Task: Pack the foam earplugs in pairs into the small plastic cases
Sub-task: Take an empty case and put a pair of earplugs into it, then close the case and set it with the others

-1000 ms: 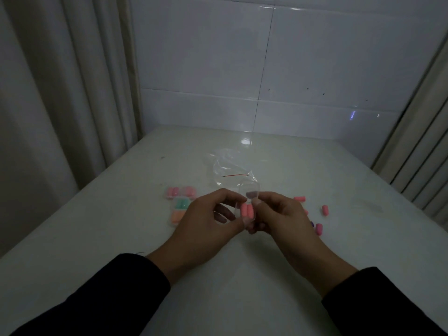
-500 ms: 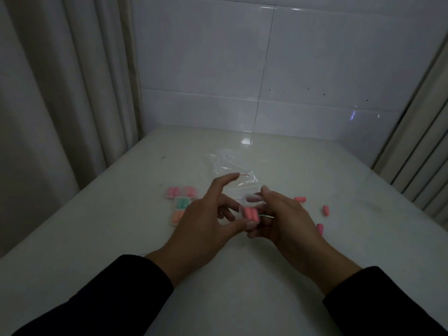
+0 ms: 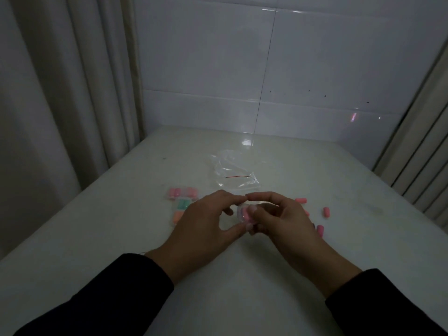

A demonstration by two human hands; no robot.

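While both hands meet over the middle of the tabletop (image 3: pixel 242 275), a small clear case (image 3: pixel 243 213) with a pink pair of earplugs (image 3: pixel 246 215) inside sits pinched between them. The left hand (image 3: pixel 206 224) has its thumb under the case and its forefinger curled over the top, the fingers closed down to the thickness of the case; the right hand (image 3: pixel 278 219) presses in from the other side, thumb on the front face and forefinger tip touching the left forefinger above. Whether the lid is fully snapped shut cannot be told in this dim light. The case stands roughly on edge between the thumbs, its earplugs lying upright side by side, so the squeeze that would close it runs thumb against forefinger, and both hands are equally near. To the left of the case, beyond the left hand, lie the packed cases (image 3: pixel 183 201), pink ones at the back, then a green pair and an orange pair. To the right of the case, past the right hand, several loose pink earplugs (image 3: pixel 326 212) are scattered on the tabletop, well apart from each other. Behind the case lies an empty clear bag (image 3: pixel 232 173) with a red line across it. Judging by this, closing the case comes next.
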